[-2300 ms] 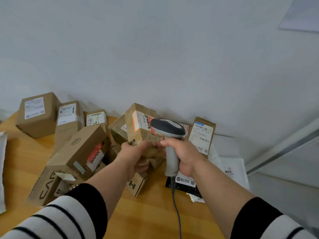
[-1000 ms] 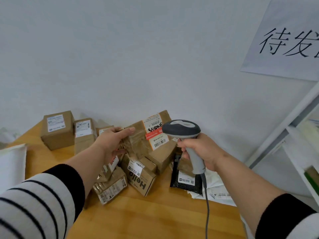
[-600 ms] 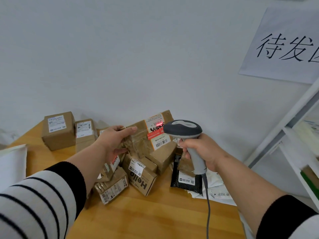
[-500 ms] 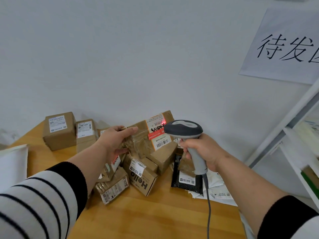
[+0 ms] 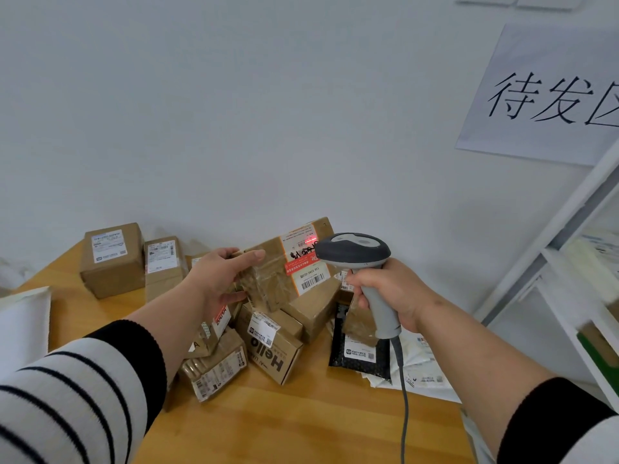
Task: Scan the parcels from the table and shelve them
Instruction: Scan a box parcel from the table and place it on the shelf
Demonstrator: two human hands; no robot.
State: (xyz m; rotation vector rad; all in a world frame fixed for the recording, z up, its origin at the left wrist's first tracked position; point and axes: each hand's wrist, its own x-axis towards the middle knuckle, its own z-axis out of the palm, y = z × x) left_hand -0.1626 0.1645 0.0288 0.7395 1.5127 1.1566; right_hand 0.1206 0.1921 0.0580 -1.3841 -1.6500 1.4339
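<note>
**Red scan line sitting on the held parcel's label**

Little is changing from half a second ago: the left hand [image 5: 219,279] is still gripping the taped brown parcel [image 5: 284,262] by its left end, fingers over the top edge and thumb beneath, and the right hand [image 5: 388,294] is still clamped round the handle of the grey scanner [image 5: 353,252]. The red line is staying near the top of the label. The parcel's long axis is running left to right, rising toward the right, its labelled face turned to the person. It is sitting between the two hands, raised above the heap of boxes [image 5: 268,339] on the wooden surface [image 5: 301,423], with the scanner head just right of the label.
</note>
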